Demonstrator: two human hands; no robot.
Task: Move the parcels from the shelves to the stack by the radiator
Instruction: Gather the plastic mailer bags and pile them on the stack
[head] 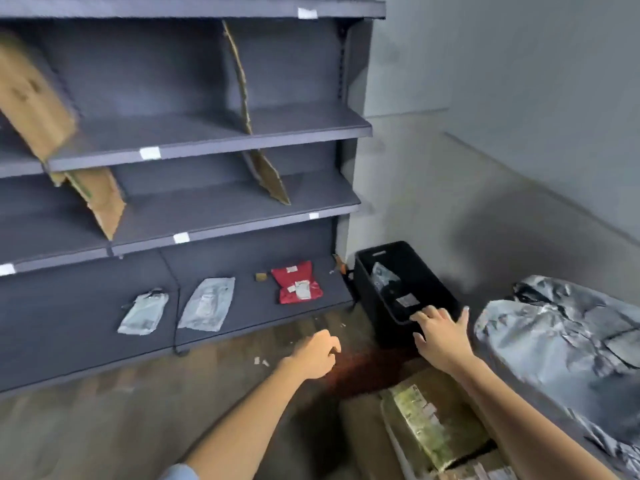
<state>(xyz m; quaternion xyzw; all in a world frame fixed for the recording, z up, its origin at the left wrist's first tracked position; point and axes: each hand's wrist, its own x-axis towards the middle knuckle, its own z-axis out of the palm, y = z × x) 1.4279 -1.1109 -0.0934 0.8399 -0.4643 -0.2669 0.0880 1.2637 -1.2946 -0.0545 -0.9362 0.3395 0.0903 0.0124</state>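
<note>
Grey metal shelves (207, 133) stand with leaning cardboard dividers (242, 77); on the bottom board we see two flat, pale plastic parcels (143, 311) (206, 303) and a crinkled red parcel (298, 281). Beside the shelves sits a black plastic crate (415, 271) holding a glossy bag. Our right hand (440, 336) spreads its fingers over the crate's near rim, gripping nothing. Our left hand (317, 355) hovers above the wood-grain floor, fingers loosely curled, empty.
</note>
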